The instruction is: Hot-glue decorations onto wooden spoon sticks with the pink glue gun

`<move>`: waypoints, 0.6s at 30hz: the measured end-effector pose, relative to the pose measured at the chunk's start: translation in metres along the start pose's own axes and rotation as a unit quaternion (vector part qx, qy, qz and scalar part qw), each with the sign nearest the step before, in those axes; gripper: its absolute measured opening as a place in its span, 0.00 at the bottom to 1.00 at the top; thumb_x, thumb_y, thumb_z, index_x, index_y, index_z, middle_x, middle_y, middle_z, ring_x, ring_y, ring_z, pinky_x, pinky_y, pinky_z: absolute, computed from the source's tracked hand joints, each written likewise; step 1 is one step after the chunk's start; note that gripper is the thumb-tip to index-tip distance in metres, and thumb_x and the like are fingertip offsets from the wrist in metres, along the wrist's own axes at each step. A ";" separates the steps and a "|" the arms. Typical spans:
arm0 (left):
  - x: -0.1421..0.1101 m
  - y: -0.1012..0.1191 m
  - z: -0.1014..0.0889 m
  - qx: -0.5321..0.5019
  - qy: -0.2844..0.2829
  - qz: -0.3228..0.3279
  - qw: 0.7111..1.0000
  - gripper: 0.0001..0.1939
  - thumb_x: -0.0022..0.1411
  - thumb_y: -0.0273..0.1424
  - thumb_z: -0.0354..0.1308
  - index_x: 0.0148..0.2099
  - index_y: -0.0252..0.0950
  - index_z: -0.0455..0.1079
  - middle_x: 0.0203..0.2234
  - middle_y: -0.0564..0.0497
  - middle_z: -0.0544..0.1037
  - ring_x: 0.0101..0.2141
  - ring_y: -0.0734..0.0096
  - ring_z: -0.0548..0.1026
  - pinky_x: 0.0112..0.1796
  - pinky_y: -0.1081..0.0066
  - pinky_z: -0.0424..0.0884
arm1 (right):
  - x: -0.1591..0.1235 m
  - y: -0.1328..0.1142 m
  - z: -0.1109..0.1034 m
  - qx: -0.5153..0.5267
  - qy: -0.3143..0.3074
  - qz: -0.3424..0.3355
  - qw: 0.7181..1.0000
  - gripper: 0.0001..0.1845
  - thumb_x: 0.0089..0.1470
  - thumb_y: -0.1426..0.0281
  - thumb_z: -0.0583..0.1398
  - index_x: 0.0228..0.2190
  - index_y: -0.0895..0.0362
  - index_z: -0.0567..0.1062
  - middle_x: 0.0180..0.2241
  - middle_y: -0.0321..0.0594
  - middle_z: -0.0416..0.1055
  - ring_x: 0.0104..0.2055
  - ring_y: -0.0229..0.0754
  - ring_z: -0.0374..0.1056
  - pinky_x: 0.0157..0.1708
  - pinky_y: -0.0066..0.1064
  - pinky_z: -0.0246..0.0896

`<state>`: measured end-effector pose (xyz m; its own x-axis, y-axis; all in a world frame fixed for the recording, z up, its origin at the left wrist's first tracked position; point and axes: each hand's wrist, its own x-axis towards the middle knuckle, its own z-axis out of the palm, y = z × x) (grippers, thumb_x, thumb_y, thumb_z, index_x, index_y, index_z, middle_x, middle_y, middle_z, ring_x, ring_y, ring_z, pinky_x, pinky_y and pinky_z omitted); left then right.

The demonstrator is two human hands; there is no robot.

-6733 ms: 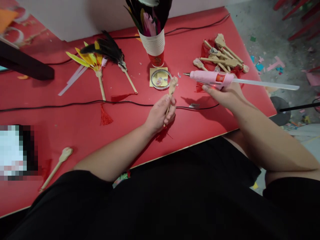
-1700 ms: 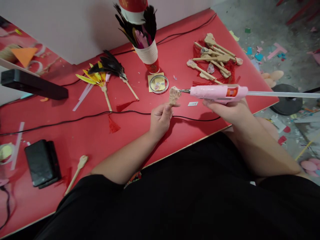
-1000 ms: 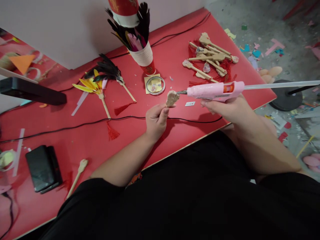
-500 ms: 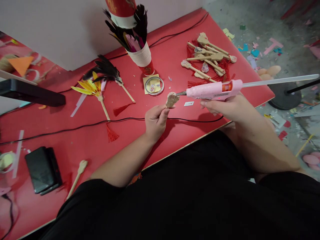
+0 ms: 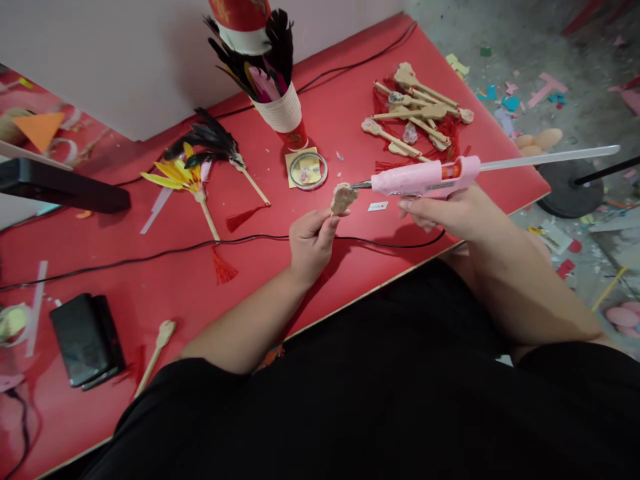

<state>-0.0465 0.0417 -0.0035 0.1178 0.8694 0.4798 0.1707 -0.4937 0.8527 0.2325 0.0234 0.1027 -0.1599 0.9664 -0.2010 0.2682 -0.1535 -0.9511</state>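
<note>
My left hand (image 5: 313,243) pinches a small wooden fan handle (image 5: 343,199) by its stem, its rough, wide head upward. In my right hand (image 5: 445,213) is a pink hot glue gun (image 5: 420,180), a long clear glue stick (image 5: 550,159) poking out of its back. The gun's metal nozzle touches or almost touches the upper edge of the wooden head. Below the gun a small white label (image 5: 378,207) lies on the table. A roll of tape (image 5: 309,171) on yellow paper is just beyond my left hand.
More wooden handles with red tassels (image 5: 420,113) are piled at the back right. Stacked paper cups (image 5: 283,117) hold feathers. To the left lie a yellow feather fan (image 5: 183,175), a black feather fan (image 5: 220,143) and a phone (image 5: 83,340). A black cord (image 5: 240,239) crosses the red table.
The glue gun has shifted very slightly left, and its glue stick reaches less far to the right. My left hand and the wooden handle stay almost still.
</note>
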 end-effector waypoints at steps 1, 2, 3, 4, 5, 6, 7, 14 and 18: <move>0.000 0.000 0.000 -0.002 0.001 0.000 1.000 0.23 0.82 0.53 0.65 0.46 0.44 0.93 0.34 0.48 0.91 0.32 0.68 0.85 0.36 0.67 0.77 | 0.000 0.000 0.000 0.004 -0.005 -0.002 1.000 0.23 0.61 0.48 0.76 0.33 0.53 0.82 0.23 0.33 0.66 0.26 0.39 0.63 0.25 0.33 0.60; 0.000 0.000 0.000 -0.003 0.003 -0.001 1.000 0.23 0.82 0.53 0.65 0.46 0.44 0.93 0.34 0.47 0.92 0.32 0.67 0.85 0.37 0.67 0.78 | 0.001 0.001 0.000 0.009 -0.009 -0.004 1.000 0.23 0.61 0.48 0.76 0.32 0.54 0.82 0.23 0.33 0.66 0.25 0.38 0.61 0.25 0.33 0.59; 0.000 0.000 0.000 -0.001 0.004 -0.004 1.000 0.23 0.82 0.53 0.65 0.46 0.44 0.93 0.34 0.47 0.92 0.32 0.67 0.85 0.37 0.67 0.78 | 0.001 0.001 0.001 0.015 -0.012 -0.006 1.000 0.22 0.62 0.49 0.75 0.32 0.54 0.82 0.22 0.32 0.65 0.25 0.37 0.60 0.24 0.33 0.58; 0.000 0.000 0.000 0.002 0.004 -0.008 1.000 0.24 0.81 0.54 0.65 0.46 0.43 0.93 0.34 0.47 0.92 0.33 0.67 0.86 0.37 0.66 0.78 | 0.001 0.002 0.001 0.021 -0.014 -0.007 1.000 0.22 0.62 0.50 0.75 0.32 0.54 0.82 0.22 0.32 0.65 0.24 0.36 0.59 0.24 0.33 0.57; -0.001 0.000 0.000 0.006 0.005 -0.013 1.000 0.25 0.81 0.55 0.65 0.46 0.43 0.93 0.35 0.46 0.92 0.33 0.66 0.86 0.38 0.66 0.79 | 0.002 0.002 0.001 0.027 -0.015 -0.006 1.000 0.21 0.62 0.50 0.75 0.32 0.54 0.82 0.22 0.32 0.65 0.24 0.36 0.59 0.24 0.32 0.57; -0.001 0.000 0.000 0.010 0.004 -0.018 1.000 0.25 0.81 0.56 0.65 0.46 0.43 0.93 0.35 0.46 0.92 0.33 0.66 0.86 0.38 0.66 0.79 | 0.002 0.003 0.002 0.034 -0.016 -0.004 0.999 0.20 0.62 0.51 0.76 0.33 0.54 0.82 0.22 0.32 0.64 0.24 0.36 0.60 0.24 0.32 0.57; -0.001 0.001 0.000 0.013 0.002 -0.022 1.000 0.26 0.81 0.57 0.65 0.46 0.43 0.93 0.34 0.46 0.92 0.33 0.66 0.85 0.38 0.65 0.79 | 0.002 0.004 0.002 0.042 -0.018 0.000 0.999 0.20 0.62 0.52 0.77 0.34 0.54 0.81 0.23 0.31 0.64 0.24 0.37 0.60 0.24 0.32 0.58; 0.000 0.003 0.000 0.001 -0.002 -0.033 0.999 0.27 0.80 0.58 0.65 0.45 0.42 0.93 0.31 0.47 0.89 0.31 0.67 0.83 0.38 0.65 0.77 | 0.007 0.007 0.004 0.082 -0.035 0.008 0.996 0.18 0.61 0.55 0.78 0.35 0.53 0.81 0.22 0.29 0.61 0.23 0.37 0.59 0.22 0.32 0.58; 0.001 0.002 0.000 0.013 0.000 -0.032 0.999 0.28 0.79 0.59 0.65 0.45 0.42 0.93 0.29 0.48 0.88 0.30 0.67 0.81 0.36 0.66 0.76 | 0.009 0.007 0.005 0.105 -0.040 0.018 0.994 0.21 0.58 0.54 0.80 0.34 0.53 0.79 0.20 0.27 0.59 0.22 0.35 0.56 0.21 0.32 0.55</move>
<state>-0.0463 0.0410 -0.0011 0.1050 0.8991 0.4250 0.2029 -0.4377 0.8759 0.2284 0.0297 0.0927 -0.2302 0.9416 -0.2457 0.0730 -0.2351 -0.9692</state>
